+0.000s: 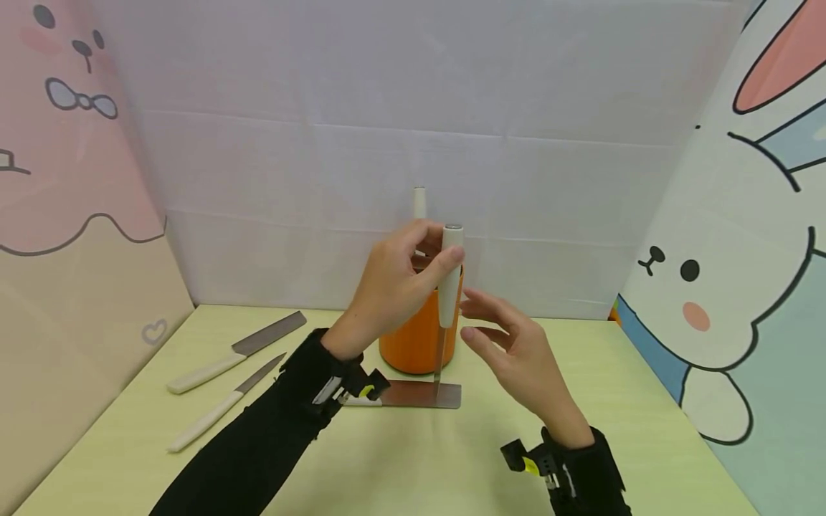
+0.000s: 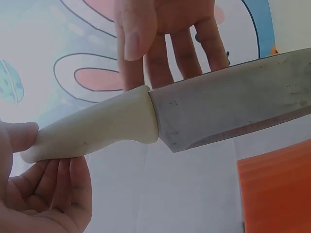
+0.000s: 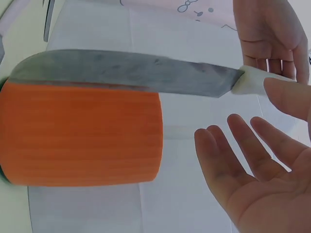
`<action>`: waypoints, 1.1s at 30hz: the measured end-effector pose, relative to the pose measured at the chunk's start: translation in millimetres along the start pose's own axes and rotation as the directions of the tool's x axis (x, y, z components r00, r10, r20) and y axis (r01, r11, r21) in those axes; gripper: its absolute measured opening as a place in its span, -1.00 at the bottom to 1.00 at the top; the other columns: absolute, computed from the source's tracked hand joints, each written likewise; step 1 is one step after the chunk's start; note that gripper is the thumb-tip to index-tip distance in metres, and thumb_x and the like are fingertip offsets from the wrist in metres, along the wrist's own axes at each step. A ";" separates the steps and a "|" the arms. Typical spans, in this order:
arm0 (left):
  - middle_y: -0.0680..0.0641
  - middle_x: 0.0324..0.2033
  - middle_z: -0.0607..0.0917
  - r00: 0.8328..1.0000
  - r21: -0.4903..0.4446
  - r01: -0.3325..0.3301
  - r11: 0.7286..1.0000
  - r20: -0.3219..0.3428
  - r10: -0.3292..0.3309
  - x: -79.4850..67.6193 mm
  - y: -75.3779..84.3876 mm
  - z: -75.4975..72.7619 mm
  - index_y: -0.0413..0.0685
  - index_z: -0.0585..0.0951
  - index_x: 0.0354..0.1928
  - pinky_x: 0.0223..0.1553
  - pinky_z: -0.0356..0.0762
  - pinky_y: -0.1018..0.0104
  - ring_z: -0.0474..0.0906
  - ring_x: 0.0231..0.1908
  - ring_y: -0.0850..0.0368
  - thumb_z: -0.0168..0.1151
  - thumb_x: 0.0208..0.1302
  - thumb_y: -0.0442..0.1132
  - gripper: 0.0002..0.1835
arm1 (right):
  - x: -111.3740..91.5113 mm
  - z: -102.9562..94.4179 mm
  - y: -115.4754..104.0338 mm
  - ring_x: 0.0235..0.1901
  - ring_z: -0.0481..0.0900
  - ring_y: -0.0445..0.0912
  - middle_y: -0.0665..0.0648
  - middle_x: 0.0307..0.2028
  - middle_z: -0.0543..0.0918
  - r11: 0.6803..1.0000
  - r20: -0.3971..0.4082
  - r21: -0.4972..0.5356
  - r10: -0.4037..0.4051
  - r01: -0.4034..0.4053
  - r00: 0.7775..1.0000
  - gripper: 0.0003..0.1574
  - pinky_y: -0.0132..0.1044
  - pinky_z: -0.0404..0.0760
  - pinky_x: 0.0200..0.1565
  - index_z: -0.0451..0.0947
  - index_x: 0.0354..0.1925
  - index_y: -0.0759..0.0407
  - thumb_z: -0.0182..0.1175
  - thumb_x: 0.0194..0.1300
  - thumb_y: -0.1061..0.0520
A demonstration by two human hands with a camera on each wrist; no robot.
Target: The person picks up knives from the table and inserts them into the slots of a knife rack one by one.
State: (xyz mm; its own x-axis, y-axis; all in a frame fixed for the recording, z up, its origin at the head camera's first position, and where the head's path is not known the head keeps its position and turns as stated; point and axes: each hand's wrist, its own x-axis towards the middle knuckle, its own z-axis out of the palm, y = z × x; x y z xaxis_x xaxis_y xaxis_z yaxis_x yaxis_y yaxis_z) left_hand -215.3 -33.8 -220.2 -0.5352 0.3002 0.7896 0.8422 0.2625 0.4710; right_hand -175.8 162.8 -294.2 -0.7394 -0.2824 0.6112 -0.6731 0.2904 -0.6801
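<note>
My left hand (image 1: 393, 287) pinches a kitchen knife (image 1: 448, 301) near the butt of its white handle. Its broad blade (image 2: 233, 99) points down in the head view, in front of an orange cylindrical holder (image 1: 409, 340). My right hand (image 1: 519, 355) hovers just right of the handle, fingers spread and slightly bent, with nothing in its grasp. Another white handle (image 1: 419, 203) rises from the holder behind my left hand. Below the held knife, a cleaver-like knife (image 1: 419, 394) lies flat on the table; my left wrist partly covers its handle.
Left of my left arm, a broad-bladed knife (image 1: 267, 335) and a slim knife (image 1: 226, 405) lie on the pale yellow table (image 1: 645, 430). A white cloth wall (image 1: 548, 215) stands behind, with cartoon-printed panels at both sides.
</note>
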 end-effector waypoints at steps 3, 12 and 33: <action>0.17 -0.30 0.57 1.000 0.014 -0.009 1.000 0.003 0.008 8.2 2.7 -4.4 -0.01 0.54 -0.11 -0.22 0.60 0.36 0.51 -0.26 0.34 0.17 0.37 -0.07 -0.80 | -1.0 -5.4 -8.7 0.04 0.51 -0.08 0.07 0.05 0.56 0.999 -0.004 -0.031 0.014 -0.014 1.000 -0.40 -0.29 0.54 0.02 0.36 0.28 0.08 0.22 0.30 0.27; 0.18 -0.30 0.60 0.999 -0.013 -0.039 0.999 -0.005 0.039 46.0 14.8 -20.8 -0.01 0.56 -0.10 -0.21 0.58 0.34 0.52 -0.27 0.34 0.15 0.38 -0.07 -0.80 | -13.0 -27.5 21.2 0.05 0.51 -0.10 0.05 0.09 0.55 0.976 -0.021 -0.211 0.056 -0.059 0.998 -0.37 -0.25 0.57 -0.01 0.34 0.30 -0.01 0.24 0.30 0.20; 0.12 -0.30 0.63 0.999 0.079 -0.002 0.997 -0.034 0.005 112.1 33.3 -52.0 -0.03 0.59 -0.08 -0.23 0.47 0.40 0.51 -0.27 0.30 0.17 0.37 -0.04 -0.75 | -32.8 -42.7 91.5 0.02 0.48 0.13 0.21 0.13 0.45 0.896 0.058 -0.442 0.080 -0.046 0.995 -0.30 0.11 0.58 -0.10 0.30 0.33 0.12 0.28 0.28 0.10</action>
State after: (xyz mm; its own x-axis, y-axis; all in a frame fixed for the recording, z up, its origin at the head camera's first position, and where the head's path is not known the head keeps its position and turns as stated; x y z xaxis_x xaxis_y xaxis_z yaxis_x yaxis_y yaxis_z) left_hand -243.8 -39.1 -95.5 -0.5287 0.2704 0.8046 0.8354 0.3338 0.4367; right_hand -213.7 237.7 -359.2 -0.7890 -0.3109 0.5299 -0.5750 0.6777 -0.4584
